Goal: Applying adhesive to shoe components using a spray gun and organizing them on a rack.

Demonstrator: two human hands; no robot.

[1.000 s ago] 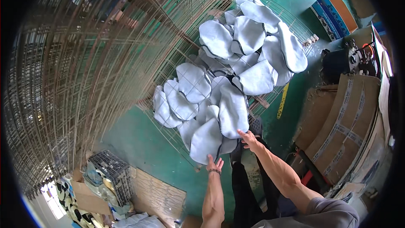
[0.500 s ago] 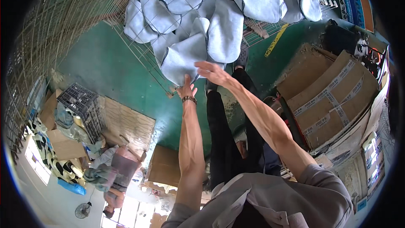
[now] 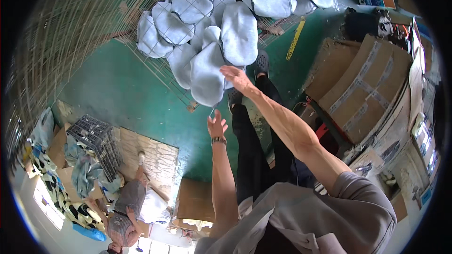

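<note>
Several pale blue-grey fabric pieces with dark edging, rounded and slipper-like in shape, lie overlapping on a wire rack [image 3: 176,91]. The nearest piece [image 3: 207,77] hangs over the rack's near edge, its rounded end toward me. Just below that end is my left hand [image 3: 217,126], fingers spread and holding nothing; a thin pale strip shows between thumb tip and piece, and whether they touch I cannot tell. My right hand [image 3: 238,79] has its fingers stretched out flat along the right side of the same piece, beside a longer piece [image 3: 239,35].
Tall wire mesh [image 3: 70,23] rises at the left. To the right leans a taped cardboard box [image 3: 365,84]. A dark plastic crate [image 3: 94,143] and a person [image 3: 127,207] are at lower left. Yellow tape [image 3: 295,38] marks the green floor [image 3: 136,108].
My left hand has drawn back from the nearest piece, which now lies straighter, its end toward me. My right hand stays beside it. The whole view has shifted, and the other person has changed posture.
</note>
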